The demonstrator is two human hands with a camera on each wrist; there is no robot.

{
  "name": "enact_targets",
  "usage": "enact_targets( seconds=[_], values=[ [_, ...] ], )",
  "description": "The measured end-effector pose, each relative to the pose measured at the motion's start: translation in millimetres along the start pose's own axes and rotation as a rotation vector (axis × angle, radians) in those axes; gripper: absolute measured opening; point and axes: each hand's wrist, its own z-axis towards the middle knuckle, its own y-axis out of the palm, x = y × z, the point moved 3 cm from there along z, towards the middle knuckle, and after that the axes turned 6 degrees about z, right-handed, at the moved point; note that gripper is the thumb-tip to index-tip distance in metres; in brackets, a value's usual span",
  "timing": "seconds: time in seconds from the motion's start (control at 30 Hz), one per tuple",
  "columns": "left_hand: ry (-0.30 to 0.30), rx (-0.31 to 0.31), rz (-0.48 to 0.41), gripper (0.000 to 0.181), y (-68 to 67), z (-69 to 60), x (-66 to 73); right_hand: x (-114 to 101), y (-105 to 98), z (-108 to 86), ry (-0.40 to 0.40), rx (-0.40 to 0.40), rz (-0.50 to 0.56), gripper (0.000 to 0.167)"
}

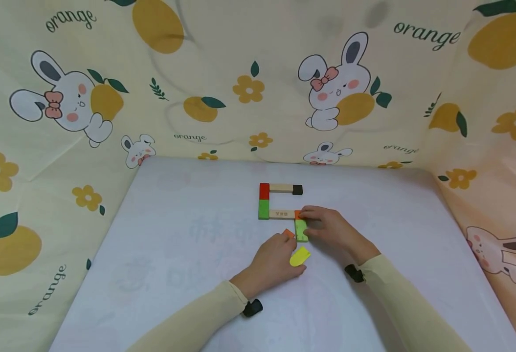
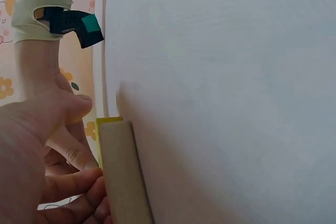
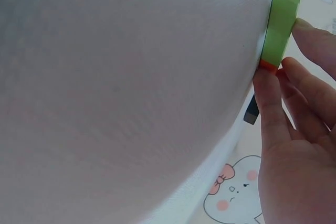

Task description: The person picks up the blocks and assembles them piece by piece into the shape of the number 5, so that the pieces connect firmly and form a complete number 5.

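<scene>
Several small blocks form an angular line on the white table in the head view. A light green block (image 1: 301,231) reaches toward me from an orange block (image 1: 298,214). My right hand (image 1: 330,229) holds the light green block, thumb on its side and a fingertip at the orange (image 3: 269,65). My left hand (image 1: 272,261) has curled fingers against a yellow block (image 1: 300,256), whose plain wooden side (image 2: 123,171) shows in the left wrist view. An orange piece (image 1: 288,232) peeks out beyond the left fingertips; its remainder is hidden.
A red block (image 1: 264,190) meets a green block (image 1: 263,209) on the line's left. Two plain wooden blocks extend right from them, the upper (image 1: 281,187) to a black block (image 1: 298,189), the lower (image 1: 281,214) to the orange one. Printed cloth (image 1: 222,58) hangs around the table.
</scene>
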Motion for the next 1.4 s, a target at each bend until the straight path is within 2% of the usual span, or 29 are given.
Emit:
enact_targets(
  seconds=[0.23, 0.6, 1.03, 1.4],
  values=[
    [0.006, -0.011, 0.021, 0.04, 2.4, 1.2, 1.5, -1.3, 0.2, -1.0, -0.007, 0.009, 0.006, 0.047],
    [0.048, 0.069, 0.063, 0.034, -0.8, 4.9, 0.4, -3.5, -0.3, -2.6, -0.014, 0.016, -0.001, 0.046],
    [-0.009, 0.014, 0.139, 0.047, -3.3, 8.3, -0.1, -5.1, 0.0, -1.1, -0.019, 0.001, -0.035, 0.048],
    [-0.01, 0.018, 0.171, 0.046, -4.0, 8.3, -0.3, -7.4, 0.0, 2.3, -0.021, -0.021, -0.083, 0.049]
  ],
)
